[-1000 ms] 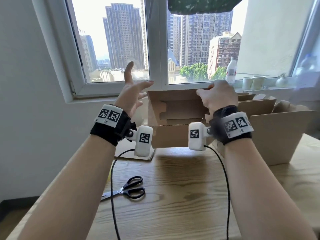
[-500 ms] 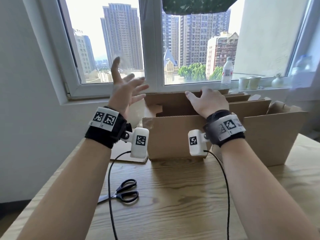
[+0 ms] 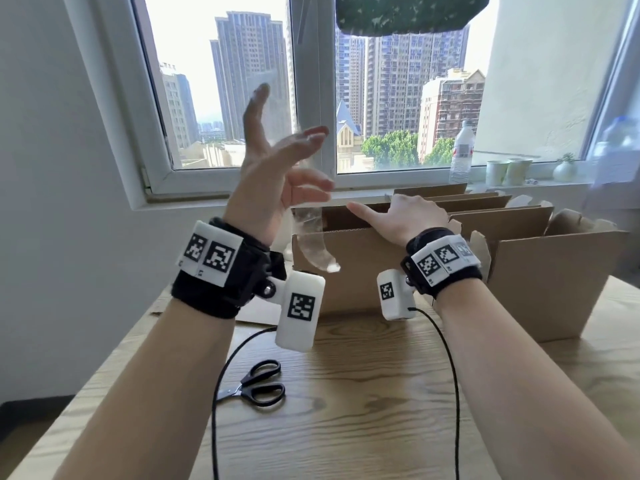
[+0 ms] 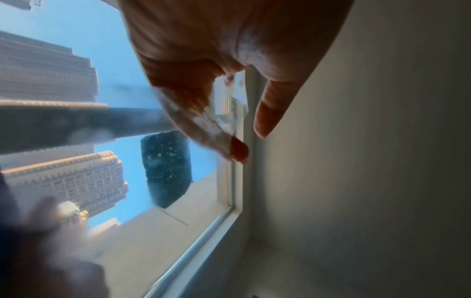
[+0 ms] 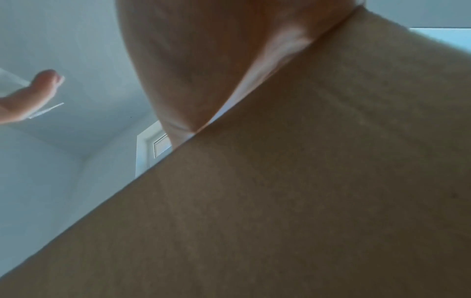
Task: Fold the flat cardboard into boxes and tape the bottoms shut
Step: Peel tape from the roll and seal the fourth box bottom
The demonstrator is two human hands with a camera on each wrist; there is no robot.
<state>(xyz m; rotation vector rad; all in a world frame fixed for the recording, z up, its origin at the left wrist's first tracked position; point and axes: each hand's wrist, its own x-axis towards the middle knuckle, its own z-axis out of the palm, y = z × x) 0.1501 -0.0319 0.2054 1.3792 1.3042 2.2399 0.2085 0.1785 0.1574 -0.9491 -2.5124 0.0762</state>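
Markings: the black wrist bands and the white camera pods carry square black-and-white code patterns; no readable words appear anywhere, and the label on the water bottle is too small to make out.
Left hand: raised in front of the window, fingers spread and straight; a strip of clear tape clings to the fingers and hangs down, glossy and curled at its lower end.
Right hand: lies flat on the top edge of the cardboard box, fingers extended and pressing it.
Cardboard box: plain brown corrugated board, standing on the table straight ahead, its flaps up; a second box of the same board stands just beside it on the right.
Table: pale wood with marked grain; black-handled scissors lie near the left forearm.
Room: white walls, white-framed window, paper cups on the sill beside the bottle.
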